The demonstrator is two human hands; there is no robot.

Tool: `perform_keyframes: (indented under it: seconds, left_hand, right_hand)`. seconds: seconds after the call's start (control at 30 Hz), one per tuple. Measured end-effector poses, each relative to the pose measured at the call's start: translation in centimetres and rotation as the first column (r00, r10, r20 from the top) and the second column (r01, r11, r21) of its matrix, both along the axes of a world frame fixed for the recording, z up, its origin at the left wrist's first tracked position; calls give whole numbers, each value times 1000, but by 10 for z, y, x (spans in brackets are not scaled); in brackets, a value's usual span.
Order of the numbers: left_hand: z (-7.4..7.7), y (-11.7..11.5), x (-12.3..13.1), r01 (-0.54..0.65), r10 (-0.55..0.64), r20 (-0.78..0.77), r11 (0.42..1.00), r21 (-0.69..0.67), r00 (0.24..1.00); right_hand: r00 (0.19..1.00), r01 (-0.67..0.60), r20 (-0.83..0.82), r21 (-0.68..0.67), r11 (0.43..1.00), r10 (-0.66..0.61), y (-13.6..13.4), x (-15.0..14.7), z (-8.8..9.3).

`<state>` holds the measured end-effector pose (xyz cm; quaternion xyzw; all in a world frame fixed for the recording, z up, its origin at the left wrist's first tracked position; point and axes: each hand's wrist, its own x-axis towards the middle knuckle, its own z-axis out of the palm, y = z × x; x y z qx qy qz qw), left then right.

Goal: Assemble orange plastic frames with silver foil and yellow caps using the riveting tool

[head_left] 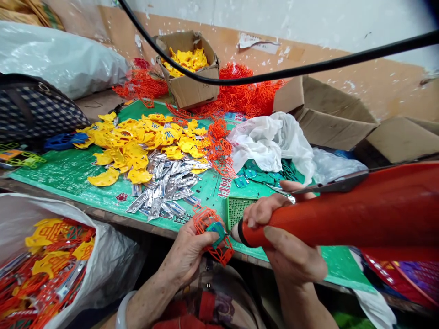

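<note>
My left hand (187,244) pinches an orange plastic frame (202,219) with a small teal plastic piece (216,234) lying on it, the thumb pressed on the teal piece. My right hand (288,246) is wrapped round a red electric screwdriver (356,210), which points left. Its tip meets the edge of the teal piece, or comes very near it; I cannot tell which. Just behind the tip sits a green perforated tray (238,208) on the green table cover (192,192). What lies in the tray is too small to make out.
Yellow plastic shells (144,132) and silver pieces (164,183) are heaped on the table's left. Behind stand a cardboard box (192,84) of yellow parts and piles of orange frames (247,89). A white plastic bag (274,137) lies right. A black cable (240,81) crosses above. A sack (113,246) of parts stands lower left.
</note>
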<state>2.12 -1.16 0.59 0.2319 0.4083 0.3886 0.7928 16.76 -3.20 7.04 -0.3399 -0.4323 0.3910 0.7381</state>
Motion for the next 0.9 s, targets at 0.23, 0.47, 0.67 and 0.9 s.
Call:
perform_keyframes:
  seconds: [0.23,0.47,0.67,0.9]
  left_hand:
    - [-4,0,-3,0,0,1,1000,-9,1000]
    - [-8,-2,-6,33,-34,26,999,32,999]
    - [-10,0,-7,-17,19,-33,998,57,999]
    - [-9,0,-6,-39,44,-55,995,92,998]
  right_hand:
    - [999,29,38,0,1000,-29,1,-2,-3]
    - [1000,-23,-5,13,1000,23,1,0,-2]
    - [987,163,14,3,987,-163,8,19,0]
    - [898,404,212,-54,913,-385,21,43,-26]
